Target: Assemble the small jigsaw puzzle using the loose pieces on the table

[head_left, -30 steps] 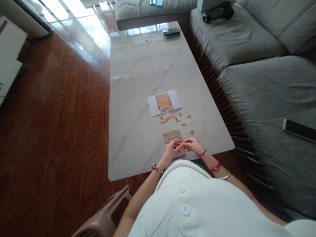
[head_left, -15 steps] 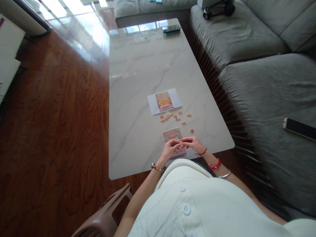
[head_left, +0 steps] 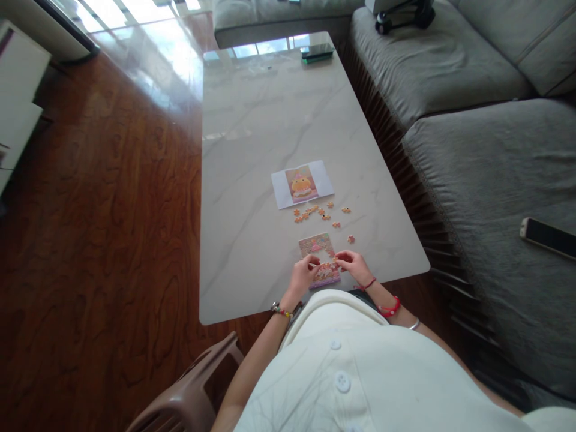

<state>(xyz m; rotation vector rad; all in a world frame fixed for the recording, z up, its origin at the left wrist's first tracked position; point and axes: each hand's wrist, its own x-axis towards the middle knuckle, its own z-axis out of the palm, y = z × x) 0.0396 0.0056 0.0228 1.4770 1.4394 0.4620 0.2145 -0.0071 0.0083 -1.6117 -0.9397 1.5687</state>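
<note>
A small, partly filled jigsaw puzzle [head_left: 314,243] lies near the front edge of the table, with a pale gap in its middle. Over its left side is my left hand [head_left: 304,275], thumb and fingers curved and apart, with nothing visible between them. My right hand [head_left: 354,266] pinches a small yellowish puzzle piece [head_left: 335,259] above the puzzle's right side. Beyond the puzzle, several loose orange pieces [head_left: 315,210] are scattered. One pinkish piece [head_left: 351,239] sits apart, right of the puzzle.
Behind the loose pieces lies a creased paper with a printed picture [head_left: 301,183]. A dark phone-like object [head_left: 317,53] rests at the marble table's [head_left: 243,156] far end. Grey sofas [head_left: 486,144] border the right, with another phone [head_left: 549,237]. A brown plastic stool [head_left: 189,390] stands lower left.
My hands have separated: the left drew back to the left, the right shifted slightly right and keeps the puzzle piece. More of the puzzle's middle shows between them.
</note>
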